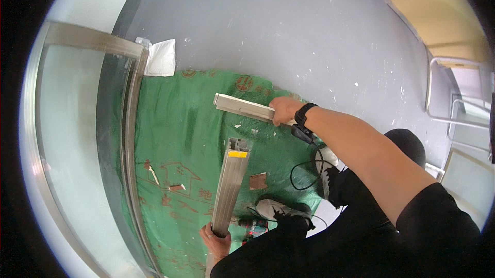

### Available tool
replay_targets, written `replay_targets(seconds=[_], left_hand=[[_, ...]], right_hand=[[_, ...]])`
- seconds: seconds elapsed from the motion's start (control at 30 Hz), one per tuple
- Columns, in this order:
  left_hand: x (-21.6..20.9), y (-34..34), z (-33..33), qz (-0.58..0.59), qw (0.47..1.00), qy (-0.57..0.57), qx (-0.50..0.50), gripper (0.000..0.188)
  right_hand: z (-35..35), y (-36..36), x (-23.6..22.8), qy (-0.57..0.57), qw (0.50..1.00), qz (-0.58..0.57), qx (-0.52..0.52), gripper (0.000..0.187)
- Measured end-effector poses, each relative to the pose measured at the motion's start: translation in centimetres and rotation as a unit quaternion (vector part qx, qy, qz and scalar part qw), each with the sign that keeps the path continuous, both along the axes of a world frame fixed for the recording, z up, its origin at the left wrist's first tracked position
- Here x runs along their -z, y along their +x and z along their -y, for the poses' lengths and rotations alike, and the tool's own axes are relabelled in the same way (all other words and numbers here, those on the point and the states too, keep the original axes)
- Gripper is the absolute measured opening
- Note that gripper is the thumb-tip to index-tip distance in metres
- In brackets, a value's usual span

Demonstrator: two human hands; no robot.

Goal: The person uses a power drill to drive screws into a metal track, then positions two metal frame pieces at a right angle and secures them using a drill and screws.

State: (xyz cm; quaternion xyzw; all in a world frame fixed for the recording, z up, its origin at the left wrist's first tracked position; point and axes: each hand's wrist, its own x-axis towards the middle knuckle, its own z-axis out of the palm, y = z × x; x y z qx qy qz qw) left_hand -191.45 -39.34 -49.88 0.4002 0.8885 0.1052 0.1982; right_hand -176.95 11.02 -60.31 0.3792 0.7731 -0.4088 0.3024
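Note:
My left hand (215, 242) is closed round the lower end of a grey metal profile (230, 185). This profile has grooves along its length, and its hollow end points away from me with a strip of yellow tape (237, 154) near it. Farther off and to the right, my right hand (284, 110) grips the right end of a second, pale metal profile (242, 106). That one points left, its free end beyond the first profile's tip. The two profiles are apart. A black band (305, 115) circles my right wrist, with a dark cabled device (302, 133) beside it.
Green printed sheeting (175, 108) covers the floor, bearing a brown scrap (258, 181) and a power drill (256, 228) near my shoes. At left stands a metal-framed glass panel (85, 41), a white cloth (162, 58) beside it. A yellowish board (438, 17) and metal tubing (429, 84) are at right.

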Motion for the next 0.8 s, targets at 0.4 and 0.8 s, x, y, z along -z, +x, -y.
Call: replay_targets(seconds=[0.4,0.8], left_hand=[[-1.9,-1.0,-1.5,-0.016,0.999,-0.026,0.044,0.063],[2.7,-1.3,-4.8,0.082,0.991,-0.076,-0.074,0.066]], right_hand=[[0.3,-1.5,0.4,-0.012,0.983,0.038,-0.178,0.032],[-3.0,-0.9,-0.7,-0.118,0.984,-0.012,-0.132,0.042]])
